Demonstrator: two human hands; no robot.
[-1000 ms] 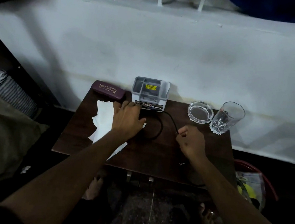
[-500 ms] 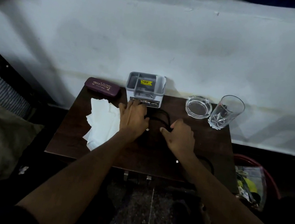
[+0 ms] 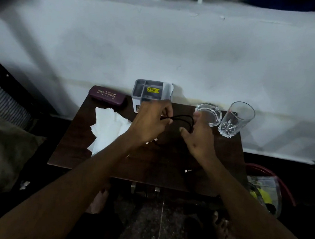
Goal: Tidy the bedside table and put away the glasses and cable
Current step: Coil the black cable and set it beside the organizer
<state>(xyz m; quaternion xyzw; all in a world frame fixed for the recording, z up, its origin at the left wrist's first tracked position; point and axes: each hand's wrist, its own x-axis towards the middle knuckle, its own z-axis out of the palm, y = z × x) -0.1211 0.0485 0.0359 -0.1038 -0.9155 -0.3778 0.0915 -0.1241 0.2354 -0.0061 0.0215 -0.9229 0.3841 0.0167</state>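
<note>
A thin black cable [image 3: 182, 117] loops in the air between my two hands above the dark wooden bedside table [image 3: 216, 166]. My left hand [image 3: 150, 121] pinches one side of the loop just in front of the grey organiser box [image 3: 152, 93]. My right hand [image 3: 198, 138] holds the other side, with its fingers partly spread. The cable's metal plug [image 3: 187, 170] lies on the table below my right wrist. A maroon glasses case [image 3: 107, 95] lies shut at the back left corner.
White tissue paper [image 3: 107, 131] is spread on the table's left half. A glass ashtray [image 3: 209, 113] and a drinking glass [image 3: 236, 119] stand at the back right. A red-rimmed bin [image 3: 267, 190] sits right of the table; bedding lies to the left.
Both hands have lifted off the table top and moved toward the back. The cable has risen with them into a loop stretched between the hands.
</note>
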